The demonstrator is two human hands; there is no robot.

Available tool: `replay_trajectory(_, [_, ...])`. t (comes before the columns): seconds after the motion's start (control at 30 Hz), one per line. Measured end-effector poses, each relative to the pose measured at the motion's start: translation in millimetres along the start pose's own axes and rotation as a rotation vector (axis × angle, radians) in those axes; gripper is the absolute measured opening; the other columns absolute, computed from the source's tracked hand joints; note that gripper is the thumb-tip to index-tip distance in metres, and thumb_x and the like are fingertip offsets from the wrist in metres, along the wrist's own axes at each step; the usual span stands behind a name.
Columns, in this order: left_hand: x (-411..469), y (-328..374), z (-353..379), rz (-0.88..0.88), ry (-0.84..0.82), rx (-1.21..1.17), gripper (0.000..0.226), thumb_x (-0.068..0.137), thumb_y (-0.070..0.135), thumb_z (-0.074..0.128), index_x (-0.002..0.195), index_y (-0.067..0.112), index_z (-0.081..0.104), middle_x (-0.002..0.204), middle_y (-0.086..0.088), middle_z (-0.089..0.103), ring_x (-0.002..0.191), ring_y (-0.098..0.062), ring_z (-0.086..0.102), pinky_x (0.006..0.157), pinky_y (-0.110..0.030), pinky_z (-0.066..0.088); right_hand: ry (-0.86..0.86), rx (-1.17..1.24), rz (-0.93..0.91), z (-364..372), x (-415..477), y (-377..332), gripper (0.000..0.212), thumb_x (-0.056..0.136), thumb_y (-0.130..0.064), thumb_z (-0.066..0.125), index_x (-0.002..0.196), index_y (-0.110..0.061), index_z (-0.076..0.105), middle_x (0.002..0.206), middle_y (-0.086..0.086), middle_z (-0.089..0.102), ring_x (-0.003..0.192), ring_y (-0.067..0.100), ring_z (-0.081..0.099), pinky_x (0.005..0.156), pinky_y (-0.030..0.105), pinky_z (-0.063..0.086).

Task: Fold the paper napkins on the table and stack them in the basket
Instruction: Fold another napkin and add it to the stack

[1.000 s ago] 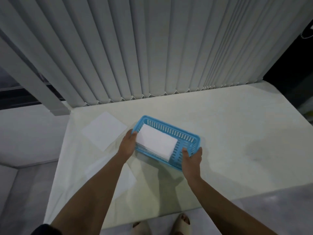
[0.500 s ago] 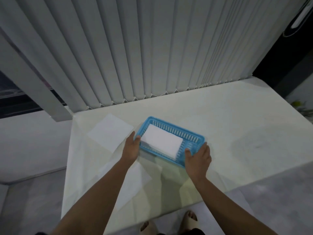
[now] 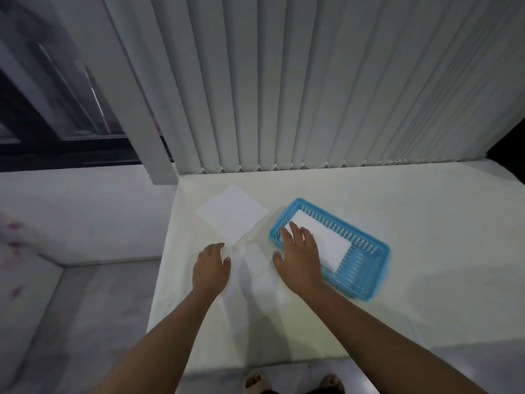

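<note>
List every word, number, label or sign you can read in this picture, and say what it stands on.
None: no readable text shows on the blue basket, the folded napkins inside it, the flat napkin, the table or the blinds.

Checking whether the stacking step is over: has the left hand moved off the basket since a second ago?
Yes. The left hand has left the basket's left end and now sits over the table, near the flat napkin.
</note>
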State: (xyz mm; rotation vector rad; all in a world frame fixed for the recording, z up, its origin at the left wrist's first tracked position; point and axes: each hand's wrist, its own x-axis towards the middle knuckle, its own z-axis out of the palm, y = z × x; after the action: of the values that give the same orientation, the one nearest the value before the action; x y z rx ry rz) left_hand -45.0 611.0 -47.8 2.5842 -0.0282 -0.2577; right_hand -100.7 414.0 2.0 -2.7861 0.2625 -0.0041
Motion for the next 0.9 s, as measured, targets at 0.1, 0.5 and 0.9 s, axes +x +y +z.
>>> replay_trajectory(0.1, [-6.0, -21.2, -5.7, 0.013, 0.021, 0.112, 0.048, 0.093, 0.028, 0.052, 0.139, 0.015, 0.043, 0.144, -0.006, 0.046, 0.132, -0.026, 0.042, 0.107, -0.038, 0.038, -0.118, -0.079, -0.156, 23.1, 13.8, -21.0, 0.058, 0.096, -0.033, 0.039, 0.15, -0.017, 0.024, 0.16, 0.005, 0.016, 0.146, 0.029, 0.012, 0.119, 0.042, 0.009])
replay_trajectory(0.5, [-6.1, -32.8, 3.7, 0.022, -0.093, 0.111, 0.051, 0.092, 0.022, 0.052, 0.14, 0.019, 0.037, 0.139, -0.004, 0.046, 0.122, -0.025, 0.048, 0.096, -0.036, 0.046, -0.315, -0.5, -0.416, 69.3, 59.5, -44.6, 0.058, 0.086, -0.009, 0.054, 0.141, -0.012, 0.034, 0.137, 0.014, 0.046, 0.125, 0.032, 0.041, 0.11, 0.047, 0.028])
replay_trajectory(0.9, [3.4, -36.7, -23.0, -0.016, -0.035, -0.207, 0.014, 0.089, 0.02, 0.059, 0.102, 0.016, 0.06, 0.102, 0.006, 0.054, 0.098, -0.018, 0.057, 0.085, -0.028, 0.048, -0.347, -0.048, -0.261, 39.4, 56.9, -49.1, 0.006, 0.091, -0.012, 0.05, 0.087, -0.018, 0.049, 0.089, 0.005, 0.06, 0.079, 0.023, 0.055, 0.064, 0.035, 0.044])
